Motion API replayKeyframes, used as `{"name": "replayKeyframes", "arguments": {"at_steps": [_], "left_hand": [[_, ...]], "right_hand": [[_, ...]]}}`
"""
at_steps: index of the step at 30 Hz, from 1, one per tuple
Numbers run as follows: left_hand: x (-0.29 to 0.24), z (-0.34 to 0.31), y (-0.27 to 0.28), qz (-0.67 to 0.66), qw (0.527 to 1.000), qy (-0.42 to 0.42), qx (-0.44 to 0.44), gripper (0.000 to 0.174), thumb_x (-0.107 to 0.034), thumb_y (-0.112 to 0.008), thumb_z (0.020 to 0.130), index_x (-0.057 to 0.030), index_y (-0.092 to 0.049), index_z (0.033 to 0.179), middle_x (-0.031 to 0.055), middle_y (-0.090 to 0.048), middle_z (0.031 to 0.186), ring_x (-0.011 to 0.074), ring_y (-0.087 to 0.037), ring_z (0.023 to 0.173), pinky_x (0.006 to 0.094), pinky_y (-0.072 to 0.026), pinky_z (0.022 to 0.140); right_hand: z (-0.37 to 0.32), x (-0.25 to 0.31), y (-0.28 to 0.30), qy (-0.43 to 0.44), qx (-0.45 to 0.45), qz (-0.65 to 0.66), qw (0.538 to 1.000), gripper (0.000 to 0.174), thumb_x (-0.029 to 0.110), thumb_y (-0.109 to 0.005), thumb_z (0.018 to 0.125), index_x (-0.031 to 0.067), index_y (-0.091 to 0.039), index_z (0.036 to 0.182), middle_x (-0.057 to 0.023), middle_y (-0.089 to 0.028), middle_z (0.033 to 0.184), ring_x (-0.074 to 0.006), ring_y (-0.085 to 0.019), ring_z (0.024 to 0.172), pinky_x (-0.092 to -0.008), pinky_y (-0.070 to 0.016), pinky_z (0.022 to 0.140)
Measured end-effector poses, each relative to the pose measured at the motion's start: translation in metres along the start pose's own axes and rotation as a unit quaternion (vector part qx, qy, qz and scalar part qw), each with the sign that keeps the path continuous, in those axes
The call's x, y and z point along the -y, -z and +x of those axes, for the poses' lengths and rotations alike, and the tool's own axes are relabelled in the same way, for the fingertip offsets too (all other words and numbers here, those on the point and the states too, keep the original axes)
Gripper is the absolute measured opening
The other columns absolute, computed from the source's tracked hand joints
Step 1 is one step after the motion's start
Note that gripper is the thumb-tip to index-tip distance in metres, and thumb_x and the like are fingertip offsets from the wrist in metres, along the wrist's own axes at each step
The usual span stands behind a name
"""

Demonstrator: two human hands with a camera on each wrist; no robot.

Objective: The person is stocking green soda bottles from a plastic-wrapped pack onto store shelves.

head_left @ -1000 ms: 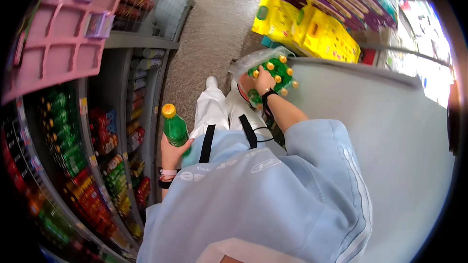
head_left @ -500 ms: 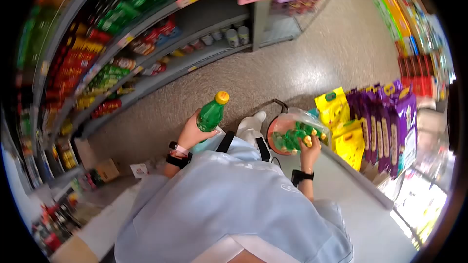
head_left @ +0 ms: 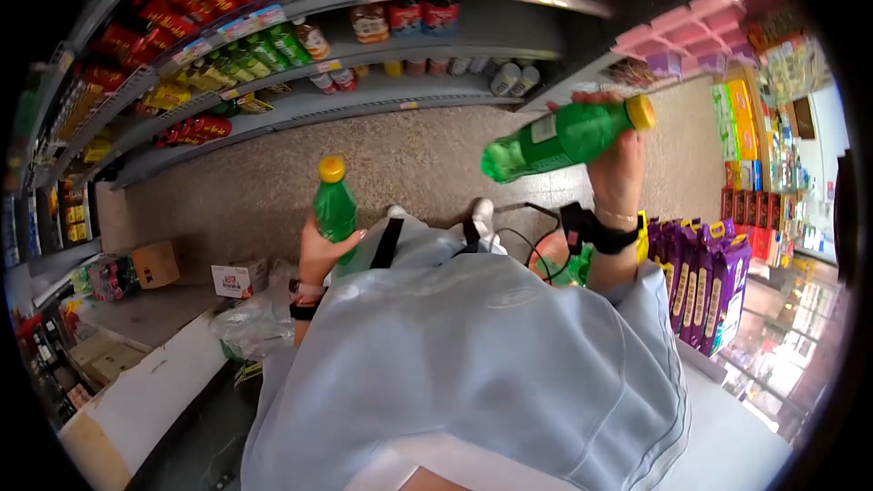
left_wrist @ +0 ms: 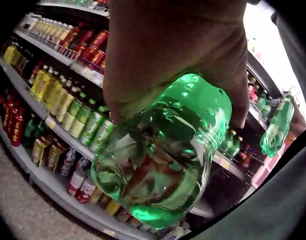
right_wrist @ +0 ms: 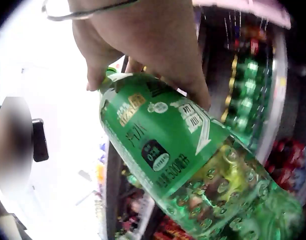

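Note:
In the head view the left hand (head_left: 320, 247) grips a green bottle (head_left: 335, 207) that stands roughly upright, orange cap on top. The right hand (head_left: 618, 173) holds a second green bottle (head_left: 568, 138) tilted on its side, orange cap to the right. The left wrist view has the clear green base of the first bottle (left_wrist: 163, 155) below the left hand (left_wrist: 178, 55). Seen from the right wrist, the fingers of the right hand (right_wrist: 143, 45) wrap the labelled bottle (right_wrist: 158, 130) near its neck. More green bottles (head_left: 575, 268) lie low behind the right forearm.
Shelves (head_left: 473, 32) of cans and bottles run across the top, with a pink tray (head_left: 691, 32) at their right. Purple packs (head_left: 705, 282) stand at the right. A cardboard box (head_left: 155, 264) and clear plastic (head_left: 255, 323) are at the left.
The right hand has come up from the bag of bottles with one bottle in its grip. The left hand still holds its bottle. The head view has turned toward the shelves.

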State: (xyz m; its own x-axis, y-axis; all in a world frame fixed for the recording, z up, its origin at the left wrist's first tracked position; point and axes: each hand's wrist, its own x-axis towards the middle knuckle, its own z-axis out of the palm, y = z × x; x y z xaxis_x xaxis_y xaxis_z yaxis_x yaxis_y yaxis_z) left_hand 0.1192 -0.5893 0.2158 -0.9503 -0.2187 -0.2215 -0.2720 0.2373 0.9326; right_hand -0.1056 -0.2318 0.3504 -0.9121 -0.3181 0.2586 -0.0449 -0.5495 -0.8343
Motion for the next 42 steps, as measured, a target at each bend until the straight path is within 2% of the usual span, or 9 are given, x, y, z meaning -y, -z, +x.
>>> {"name": "replayKeyframes", "arguments": {"at_steps": [7, 12, 22, 28, 30, 32, 36, 40, 42], "left_hand": [[0.001, -0.034, 0.11, -0.05, 0.99, 0.039, -0.125, 0.059, -0.018, -0.085, 0.069, -0.0034, -0.054, 0.116, 0.0101, -0.065, 0.108, 0.0188, -0.063, 0.097, 0.0344, -0.0513, 0.084], [-0.052, 0.0, 0.168, -0.196, 0.96, -0.155, -0.124, 0.075, -0.041, -0.084, 0.065, -0.0047, -0.05, 0.122, 0.0166, -0.061, 0.117, 0.0244, -0.063, 0.101, 0.037, -0.0512, 0.086], [-0.109, 0.122, 0.262, -0.504, 0.797, -0.311, 0.119, 0.086, -0.047, -0.089, 0.053, 0.0052, -0.053, 0.112, 0.0193, -0.061, 0.095, 0.0248, -0.059, 0.082, 0.0325, -0.0477, 0.068], [-0.101, 0.157, 0.33, -0.472, 0.767, -0.405, 0.155, 0.086, -0.047, -0.086, 0.057, 0.004, -0.053, 0.117, 0.024, -0.055, 0.116, 0.0319, -0.055, 0.105, 0.0418, -0.0455, 0.084], [-0.134, 0.157, 0.332, -0.532, 0.78, -0.328, 0.018, 0.087, -0.05, -0.086, 0.056, 0.0039, -0.054, 0.116, 0.0251, -0.056, 0.116, 0.0309, -0.057, 0.106, 0.0418, -0.0472, 0.088], [-0.123, 0.163, 0.349, -0.514, 0.789, -0.332, 0.053, 0.089, -0.05, -0.086, 0.056, 0.0034, -0.052, 0.119, 0.025, -0.056, 0.116, 0.031, -0.057, 0.106, 0.0417, -0.0473, 0.089], [-0.089, 0.184, 0.391, -0.455, 0.78, -0.383, 0.194, 0.093, -0.049, -0.086, 0.056, 0.0022, -0.049, 0.124, 0.025, -0.056, 0.116, 0.0312, -0.057, 0.107, 0.0417, -0.0475, 0.09], [-0.076, 0.197, 0.419, -0.428, 0.763, -0.397, 0.279, 0.097, -0.049, -0.086, 0.056, 0.0014, -0.046, 0.128, 0.0249, -0.056, 0.116, 0.0314, -0.057, 0.107, 0.0416, -0.0477, 0.091], [-0.085, 0.193, 0.426, -0.416, 0.82, -0.293, 0.262, 0.108, -0.046, -0.086, 0.057, -0.0026, -0.033, 0.14, 0.024, -0.057, 0.116, 0.0328, -0.057, 0.107, 0.0413, -0.0479, 0.091]], "right_hand": [[0.131, -0.085, -0.184, -0.138, 0.217, 0.231, 0.938, 0.055, 0.056, -0.038, 0.098, 0.0059, -0.047, 0.119, -0.008, -0.054, 0.104, -0.0265, -0.058, 0.102, -0.0549, -0.0518, 0.088], [0.18, -0.136, -0.299, -0.169, 0.297, 0.213, 0.916, 0.052, 0.054, -0.036, 0.1, 0.0071, -0.048, 0.117, -0.0061, -0.051, 0.101, -0.0227, -0.056, 0.094, -0.0473, -0.0539, 0.077], [0.296, -0.196, -0.459, -0.157, 0.631, 0.482, 0.588, 0.037, 0.05, -0.053, 0.095, 0.0146, -0.048, 0.103, 0.0016, -0.055, 0.087, -0.0196, -0.06, 0.073, -0.0535, -0.0507, 0.073], [0.316, -0.185, -0.493, -0.256, 0.391, 0.326, 0.822, 0.051, 0.048, -0.04, 0.1, 0.0012, -0.047, 0.12, -0.011, -0.056, 0.102, -0.0281, -0.059, 0.095, -0.0535, -0.054, 0.083], [0.321, -0.186, -0.496, -0.24, 0.38, 0.317, 0.835, 0.051, 0.045, -0.043, 0.099, 0.0, -0.049, 0.122, -0.0138, -0.058, 0.108, -0.0316, -0.06, 0.102, -0.0549, -0.0534, 0.088], [0.312, -0.175, -0.506, -0.254, 0.254, 0.16, 0.919, 0.046, 0.04, -0.048, 0.099, 0.0002, -0.05, 0.122, -0.0149, -0.061, 0.107, -0.0278, -0.063, 0.1, -0.0435, -0.0536, 0.087], [0.301, -0.175, -0.528, -0.024, 0.264, -0.096, 0.959, 0.038, 0.024, -0.062, 0.093, 0.0007, -0.052, 0.121, -0.0121, -0.065, 0.102, -0.0225, -0.064, 0.1, -0.0377, -0.0552, 0.084], [0.306, -0.195, -0.554, -0.024, 0.197, -0.176, 0.964, 0.042, 0.02, -0.078, 0.081, 0.0018, -0.057, 0.113, -0.0038, -0.064, 0.098, -0.0088, -0.059, 0.088, -0.0237, -0.0475, 0.076], [0.305, -0.211, -0.566, 0.013, 0.15, -0.16, 0.976, 0.042, 0.028, -0.085, 0.073, -0.0003, -0.057, 0.086, -0.0016, -0.06, 0.078, -0.0058, -0.056, 0.07, -0.0203, -0.0462, 0.061]]}}
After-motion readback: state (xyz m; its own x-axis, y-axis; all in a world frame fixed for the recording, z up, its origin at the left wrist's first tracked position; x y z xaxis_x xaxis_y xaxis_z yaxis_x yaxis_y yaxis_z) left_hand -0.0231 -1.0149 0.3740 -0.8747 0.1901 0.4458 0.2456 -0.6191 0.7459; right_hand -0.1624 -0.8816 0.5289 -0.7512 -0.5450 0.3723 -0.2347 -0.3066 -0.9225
